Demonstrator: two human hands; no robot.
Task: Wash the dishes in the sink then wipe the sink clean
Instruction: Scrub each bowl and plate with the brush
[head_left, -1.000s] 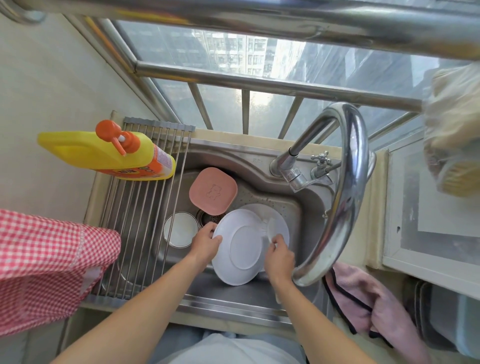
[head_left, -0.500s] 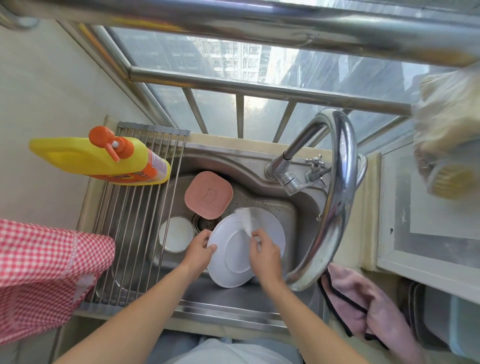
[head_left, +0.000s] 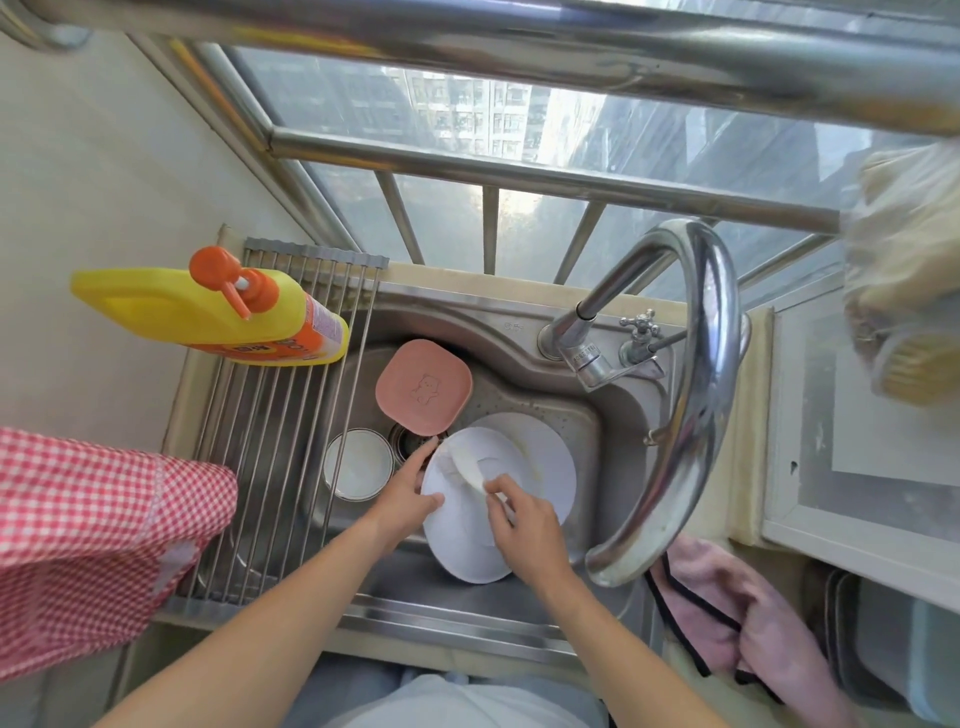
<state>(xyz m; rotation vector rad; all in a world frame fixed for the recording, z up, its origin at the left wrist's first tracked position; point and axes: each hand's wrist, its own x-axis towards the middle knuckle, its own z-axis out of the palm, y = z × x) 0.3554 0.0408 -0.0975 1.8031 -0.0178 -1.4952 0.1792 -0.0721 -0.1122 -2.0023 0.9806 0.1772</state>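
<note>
Left hand (head_left: 402, 501) gripping white plate (head_left: 462, 545) rim at centre, right hand (head_left: 524, 525) pinching white cloth (head_left: 465, 467) on it, yellow detergent bottle (head_left: 208, 312) upper left, label writing unreadable

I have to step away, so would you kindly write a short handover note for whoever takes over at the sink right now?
Left hand: grips the left rim of the tilted white plate over the sink.
Right hand: pinches a pale cloth against the plate's face.
In the basin: a second white plate beneath the held one, a pink square dish at the back, a small white bowl under the roll-up rack.
Detergent bottle lies on the rack; pink towel is on the right counter.
Done: nothing set aside as clean.
Left: finish this plate, the other dishes, then wipe the sink.
</note>
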